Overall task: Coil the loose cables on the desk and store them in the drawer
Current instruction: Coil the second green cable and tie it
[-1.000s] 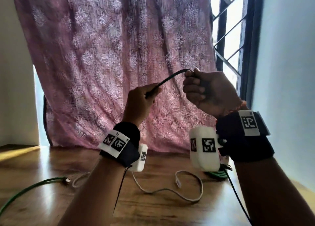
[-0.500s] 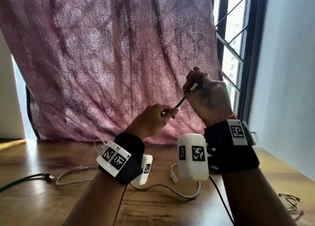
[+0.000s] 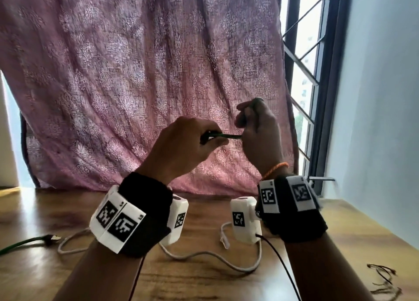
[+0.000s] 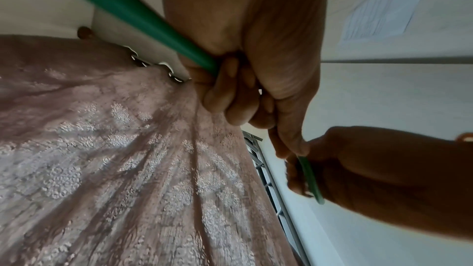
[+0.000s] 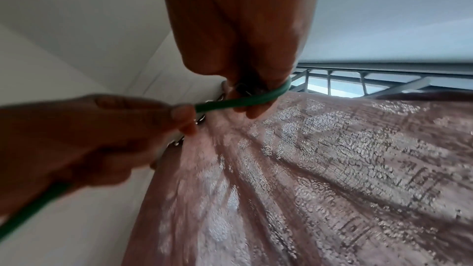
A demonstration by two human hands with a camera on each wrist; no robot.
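The green cable [image 3: 227, 136] is held up at the centre of the head view, a short taut run of it stretched between the two hands in front of the curtain [image 3: 136, 85]. The left hand [image 3: 181, 145] has its grip closed round the cable, fingers curled over it and the thumb pinching; the left-wrist view shows the cable entering the fist from the upper left of the frame. The right hand [image 3: 258, 128], just to the right and slightly higher, pinches the other end of that run, where the right-wrist view shows the cable bending round its fingers [image 5: 253, 108]. The rest trails down to the surface [image 3: 192, 278], its plug end [image 3: 52, 237] lying at the lower left. The cable looks light, smooth and springy rather than limp, so loops would likely try to open; holding it pinched where turns cross should keep them. A white cable [image 3: 215, 256] snakes across the surface below the wrists, uncoiled, and thin dark wires [image 3: 383, 282] lie at the lower right. No drawer is in view.
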